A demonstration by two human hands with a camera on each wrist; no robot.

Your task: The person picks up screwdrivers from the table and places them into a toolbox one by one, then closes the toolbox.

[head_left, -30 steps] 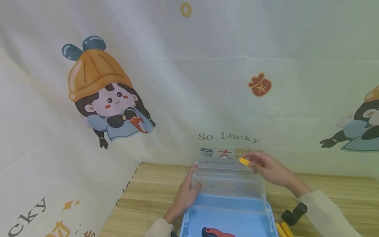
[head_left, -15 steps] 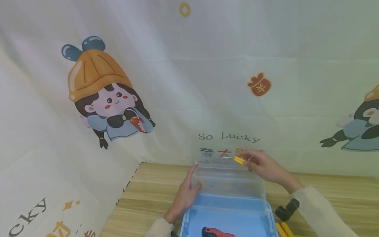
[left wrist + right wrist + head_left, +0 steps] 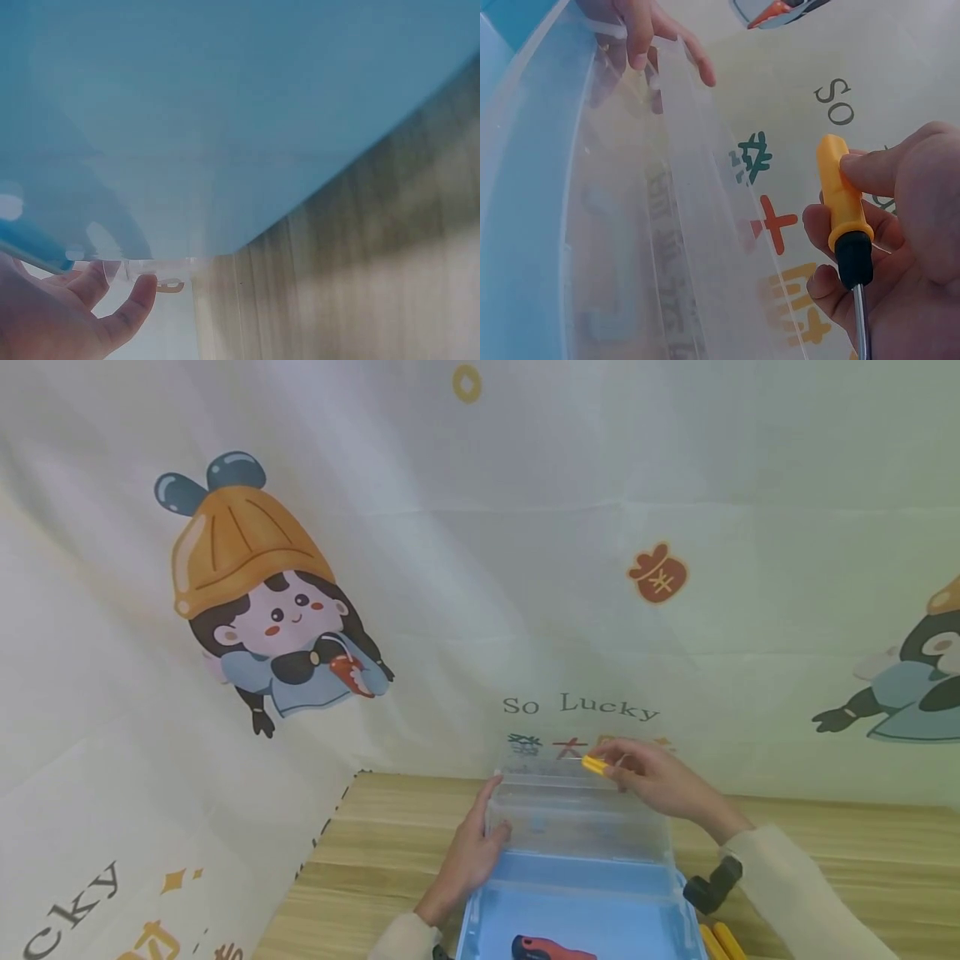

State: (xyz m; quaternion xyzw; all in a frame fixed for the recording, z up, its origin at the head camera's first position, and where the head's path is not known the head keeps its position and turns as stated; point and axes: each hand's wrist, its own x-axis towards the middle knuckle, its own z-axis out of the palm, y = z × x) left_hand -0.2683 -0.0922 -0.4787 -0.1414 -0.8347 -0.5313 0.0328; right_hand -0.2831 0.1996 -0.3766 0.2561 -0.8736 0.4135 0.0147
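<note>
My right hand [image 3: 656, 777] pinches a small screwdriver [image 3: 595, 766] above the top edge of a raised clear lid [image 3: 577, 831]. In the right wrist view the screwdriver [image 3: 844, 187] shows a yellow handle, a black collar and a thin metal shaft, with the thumb on the handle. My left hand [image 3: 472, 847] grips the lid's left side, thumb in front and fingers behind. The lid rises at the back of a blue plastic box [image 3: 517, 864]. Inside the box lies a tool with a red and black handle [image 3: 555, 948], partly cut off by the frame.
Two yellow handles [image 3: 723, 941] lie on the wooden table [image 3: 375, 835] right of the box, partly out of view. A black wrist camera [image 3: 712, 887] hangs at the right sleeve. A printed cloth [image 3: 450, 610] covers the wall right behind the lid.
My right hand has moved a little to the left with the screwdriver, along the lid's top edge. The left hand, the lid and the box have stayed in place.
</note>
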